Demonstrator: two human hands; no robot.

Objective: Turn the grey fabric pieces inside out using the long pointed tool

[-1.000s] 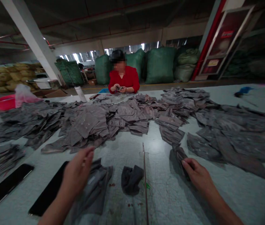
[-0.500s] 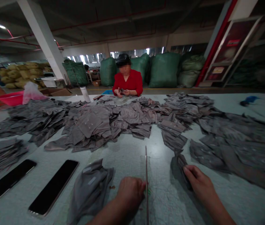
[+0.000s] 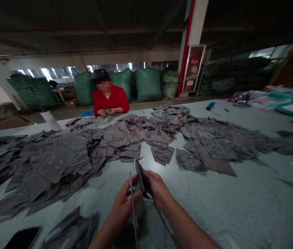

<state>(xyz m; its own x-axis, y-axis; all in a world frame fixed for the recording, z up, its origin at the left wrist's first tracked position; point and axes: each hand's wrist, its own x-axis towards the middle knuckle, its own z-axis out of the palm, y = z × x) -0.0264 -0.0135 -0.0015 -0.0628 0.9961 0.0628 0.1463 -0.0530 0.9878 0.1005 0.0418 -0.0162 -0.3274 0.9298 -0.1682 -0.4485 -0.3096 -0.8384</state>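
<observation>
Both my hands meet low in the middle of the view. My right hand [image 3: 160, 189] is closed on a small dark grey fabric piece [image 3: 141, 175], held upright above the table. My left hand [image 3: 122, 204] pinches the same piece from the left, its fingers touching a thin metal rod [image 3: 132, 207] that stands up from the table. The rod's tip sits right beside the fabric's lower edge. Whether the rod passes inside the fabric I cannot tell.
Several flat grey fabric pieces [image 3: 58, 159] cover the pale table [image 3: 239, 207] from left to right. A crumpled grey cloth [image 3: 71, 230] and a dark phone [image 3: 22, 238] lie near left. A person in red [image 3: 110, 100] sits opposite beside a white bottle [image 3: 49, 119]. Green sacks [image 3: 146, 83] stand behind.
My right hand lifted the fabric piece off the table and brought it in to the middle. My left hand came from the left pile to the rod. The view swung right.
</observation>
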